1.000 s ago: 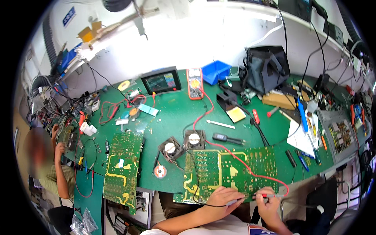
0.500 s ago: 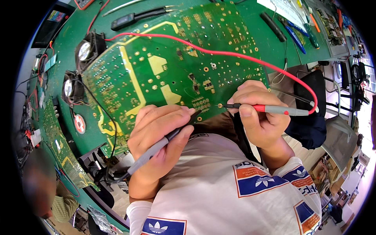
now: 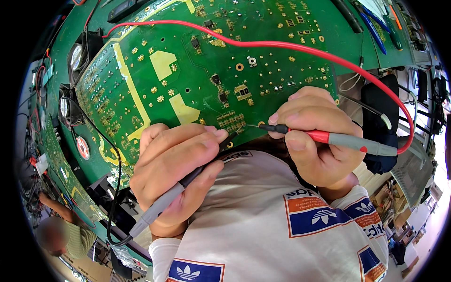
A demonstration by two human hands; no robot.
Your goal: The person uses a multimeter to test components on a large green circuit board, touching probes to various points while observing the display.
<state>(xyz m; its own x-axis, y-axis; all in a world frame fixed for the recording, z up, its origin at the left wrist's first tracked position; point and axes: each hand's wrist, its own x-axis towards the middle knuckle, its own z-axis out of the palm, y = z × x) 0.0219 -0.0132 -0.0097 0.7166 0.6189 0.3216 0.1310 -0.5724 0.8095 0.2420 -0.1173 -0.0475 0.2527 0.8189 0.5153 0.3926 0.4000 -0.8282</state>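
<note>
My left hand (image 3: 174, 174) grips a black-and-grey test probe (image 3: 157, 207), its tip at a cluster of small pads near the lower edge of a green circuit board (image 3: 197, 70). My right hand (image 3: 317, 136) pinches a red-and-grey probe (image 3: 350, 144), its thin metal tip just right of that cluster; whether either tip touches metal is too small to tell. A thick red lead (image 3: 291, 46) loops over the board from the right probe. A black lead (image 3: 115, 207) runs from the left probe toward two small fans (image 3: 75, 58) at the board's left.
A second circuit board (image 3: 70, 183) and a solder-wick spool (image 3: 82, 147) lie left. Pliers (image 3: 371, 33) and a black cylinder (image 3: 347, 14) are at upper right on the green bench (image 3: 361, 56). A black chair (image 3: 376, 98) stands right. A co-worker (image 3: 75, 235) is at lower left.
Since a second ago the view has tilted down and closer to the board and hands, bringing my shirt into view. Both hands still hold their probes at the board's lower edge.
</note>
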